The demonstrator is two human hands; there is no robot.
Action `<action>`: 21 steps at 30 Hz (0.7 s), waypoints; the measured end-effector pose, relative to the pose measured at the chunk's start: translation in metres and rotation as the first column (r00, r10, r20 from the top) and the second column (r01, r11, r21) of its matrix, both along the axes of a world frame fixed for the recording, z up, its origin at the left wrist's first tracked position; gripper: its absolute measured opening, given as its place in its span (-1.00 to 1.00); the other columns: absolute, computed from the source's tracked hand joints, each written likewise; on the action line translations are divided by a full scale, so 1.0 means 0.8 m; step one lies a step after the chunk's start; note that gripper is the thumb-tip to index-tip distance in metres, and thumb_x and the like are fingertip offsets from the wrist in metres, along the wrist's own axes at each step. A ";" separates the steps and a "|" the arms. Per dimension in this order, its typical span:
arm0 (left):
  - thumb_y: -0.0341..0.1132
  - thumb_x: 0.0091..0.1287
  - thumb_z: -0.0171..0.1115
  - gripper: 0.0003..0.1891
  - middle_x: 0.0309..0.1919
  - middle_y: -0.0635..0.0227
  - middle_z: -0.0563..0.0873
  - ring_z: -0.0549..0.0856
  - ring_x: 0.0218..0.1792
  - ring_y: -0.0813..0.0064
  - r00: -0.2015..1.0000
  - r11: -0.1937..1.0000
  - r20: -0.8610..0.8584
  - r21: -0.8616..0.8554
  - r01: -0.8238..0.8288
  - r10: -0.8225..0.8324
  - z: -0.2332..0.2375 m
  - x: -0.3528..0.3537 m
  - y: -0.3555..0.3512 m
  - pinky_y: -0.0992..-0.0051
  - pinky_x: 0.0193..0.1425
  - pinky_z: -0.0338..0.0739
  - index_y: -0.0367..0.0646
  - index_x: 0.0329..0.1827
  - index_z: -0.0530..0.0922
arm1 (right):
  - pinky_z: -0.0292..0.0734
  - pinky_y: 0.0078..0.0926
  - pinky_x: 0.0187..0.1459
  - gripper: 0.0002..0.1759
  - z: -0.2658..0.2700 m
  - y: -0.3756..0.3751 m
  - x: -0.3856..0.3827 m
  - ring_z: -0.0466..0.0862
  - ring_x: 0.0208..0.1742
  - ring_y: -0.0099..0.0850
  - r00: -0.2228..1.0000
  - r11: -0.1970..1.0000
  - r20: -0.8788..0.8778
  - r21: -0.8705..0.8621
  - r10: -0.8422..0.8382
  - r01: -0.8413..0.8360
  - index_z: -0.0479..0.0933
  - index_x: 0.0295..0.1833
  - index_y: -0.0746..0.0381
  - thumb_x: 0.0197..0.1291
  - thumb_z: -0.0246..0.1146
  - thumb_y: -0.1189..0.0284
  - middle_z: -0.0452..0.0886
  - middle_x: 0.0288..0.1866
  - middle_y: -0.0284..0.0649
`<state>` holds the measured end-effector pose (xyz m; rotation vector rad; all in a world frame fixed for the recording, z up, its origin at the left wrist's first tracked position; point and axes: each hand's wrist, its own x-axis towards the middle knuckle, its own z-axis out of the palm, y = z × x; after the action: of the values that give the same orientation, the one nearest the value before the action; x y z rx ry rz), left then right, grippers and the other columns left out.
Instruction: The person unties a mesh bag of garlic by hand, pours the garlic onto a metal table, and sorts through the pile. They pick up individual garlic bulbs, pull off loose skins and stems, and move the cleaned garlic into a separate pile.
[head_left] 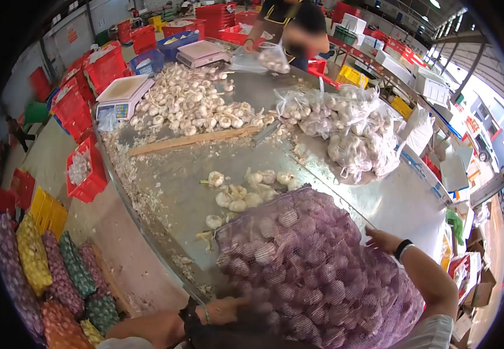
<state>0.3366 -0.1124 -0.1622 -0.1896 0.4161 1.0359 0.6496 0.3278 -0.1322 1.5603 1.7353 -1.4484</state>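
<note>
A large purple mesh bag of garlic [316, 262] lies on the metal table in front of me. Its far end is close to several loose garlic bulbs [237, 198]. At the bag's right side, my right hand [384, 239] has its fingers closed against the mesh; a dark band circles that wrist. My left hand [229, 310] is at the bag's near left side, with its fingers blurred and partly hidden.
Beyond a wooden strip [199, 141] lies a heap of garlic [188, 99] between two scales. Bagged garlic [356, 131] stands at the right. Across the table [194, 168], a person [298, 29] handles a plastic bag. Red crates [86, 174] and mesh sacks [34, 256] stand left.
</note>
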 end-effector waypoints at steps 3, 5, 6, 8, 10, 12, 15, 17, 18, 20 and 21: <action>-0.23 0.49 0.20 -0.58 0.19 0.29 0.67 0.61 0.24 0.46 0.959 0.986 -0.270 -0.159 0.045 -0.087 -0.078 0.019 0.012 0.40 0.41 0.45 -0.17 0.35 0.49 | 0.40 -0.35 0.31 -0.12 0.040 -0.035 -0.073 0.54 0.24 -0.28 0.990 0.993 0.115 0.068 0.087 -0.095 0.32 0.45 0.33 0.40 -0.02 -0.24 0.57 0.24 -0.03; -0.25 0.48 0.21 -0.61 0.19 0.28 0.68 0.62 0.23 0.47 0.900 0.998 -0.433 -0.001 0.061 -0.055 -0.113 0.025 0.025 0.46 0.38 0.47 -0.19 0.31 0.53 | 0.41 -0.37 0.30 -0.15 0.030 -0.036 -0.081 0.55 0.23 -0.30 0.998 0.996 0.000 0.053 0.070 -0.070 0.34 0.44 0.33 0.40 0.00 -0.21 0.58 0.23 -0.05; -0.26 0.48 0.22 -0.63 0.18 0.27 0.68 0.62 0.22 0.49 0.820 0.983 -0.573 0.148 0.108 -0.004 -0.120 0.029 0.033 0.51 0.34 0.49 -0.21 0.27 0.57 | 0.41 -0.38 0.29 -0.16 0.028 -0.036 -0.095 0.55 0.22 -0.31 0.997 0.997 -0.055 0.044 0.059 -0.057 0.34 0.43 0.33 0.40 0.02 -0.19 0.59 0.22 -0.06; -0.32 0.48 0.20 -0.67 0.16 0.27 0.69 0.63 0.18 0.53 0.835 0.984 -0.549 0.125 0.126 -0.037 -0.094 0.036 0.076 0.58 0.29 0.50 -0.24 0.23 0.60 | 0.42 -0.40 0.28 -0.19 0.019 -0.020 -0.088 0.56 0.21 -0.33 0.988 0.999 -0.154 0.035 0.021 -0.016 0.36 0.42 0.32 0.40 0.04 -0.16 0.60 0.21 -0.08; -0.16 0.33 0.40 -0.57 -0.01 0.24 0.73 0.64 0.10 0.46 0.779 0.940 -0.527 -0.168 0.297 -0.340 -0.015 0.037 0.134 0.43 0.22 0.51 -0.27 0.14 0.61 | 0.43 -0.42 0.27 -0.22 0.012 0.000 -0.075 0.57 0.19 -0.35 0.971 0.999 -0.239 0.032 -0.009 0.017 0.37 0.42 0.32 0.40 0.07 -0.12 0.60 0.20 -0.11; -0.24 0.36 0.34 -0.62 0.06 0.27 0.71 0.65 0.08 0.52 0.684 0.938 -0.657 -0.112 0.329 -0.318 0.027 0.044 0.162 0.49 0.18 0.53 -0.25 0.17 0.61 | 0.44 -0.44 0.26 -0.25 -0.010 -0.006 -0.056 0.58 0.17 -0.36 0.945 1.000 -0.328 0.019 -0.014 0.022 0.38 0.41 0.32 0.41 0.09 -0.08 0.61 0.18 -0.13; -0.30 0.36 0.34 -0.64 0.11 0.31 0.70 0.65 0.04 0.59 0.675 0.953 -0.723 0.081 0.291 -0.145 0.015 0.047 0.159 0.52 0.11 0.57 -0.23 0.18 0.62 | 0.45 -0.47 0.24 -0.30 -0.018 0.021 -0.048 0.59 0.15 -0.39 0.884 0.999 -0.465 -0.022 -0.044 0.038 0.41 0.39 0.32 0.41 0.13 -0.03 0.63 0.16 -0.16; -0.27 0.32 0.39 -0.62 0.09 0.33 0.70 0.66 0.01 0.59 0.771 0.954 -0.637 0.230 0.191 -0.001 -0.020 0.052 0.143 0.50 0.08 0.58 -0.23 0.15 0.62 | 0.46 -0.49 0.23 -0.33 -0.032 0.031 -0.017 0.60 0.14 -0.41 0.836 0.997 -0.544 -0.059 -0.075 0.052 0.42 0.38 0.32 0.41 0.16 0.00 0.64 0.15 -0.18; -0.27 0.30 0.41 -0.60 0.06 0.35 0.70 0.66 0.00 0.59 0.673 0.952 -0.739 0.229 0.202 0.035 -0.041 0.052 0.131 0.50 0.07 0.58 -0.22 0.16 0.61 | 0.46 -0.49 0.23 -0.33 -0.017 0.017 -0.018 0.60 0.14 -0.41 0.836 0.997 -0.543 -0.058 -0.073 0.050 0.42 0.38 0.32 0.41 0.16 0.00 0.64 0.15 -0.18; -0.26 0.28 0.43 -0.58 0.04 0.37 0.71 0.66 -0.01 0.58 0.559 0.951 -0.827 0.216 0.219 0.059 -0.035 0.037 0.102 0.51 0.06 0.58 -0.21 0.17 0.59 | 0.46 -0.49 0.15 -0.44 0.067 -0.067 -0.037 0.59 0.11 -0.45 0.891 0.999 -0.452 -0.028 -0.050 0.041 0.40 0.37 0.34 0.37 0.21 0.25 0.62 0.17 -0.22; -0.25 0.29 0.43 -0.58 0.04 0.35 0.70 0.66 0.01 0.55 0.607 0.944 -0.794 0.181 0.275 -0.025 0.006 0.026 0.081 0.49 0.09 0.57 -0.22 0.16 0.59 | 0.55 -0.55 -0.11 -0.53 0.111 -0.107 -0.040 0.63 -0.15 -0.51 0.820 0.961 -0.521 -0.251 -0.237 0.119 0.47 0.26 0.37 0.25 0.26 0.44 0.69 -0.05 -0.23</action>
<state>0.3572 -0.0476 -0.1576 0.6019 1.0595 0.9525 0.6178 0.2424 -0.0437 1.2993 1.6684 -2.2727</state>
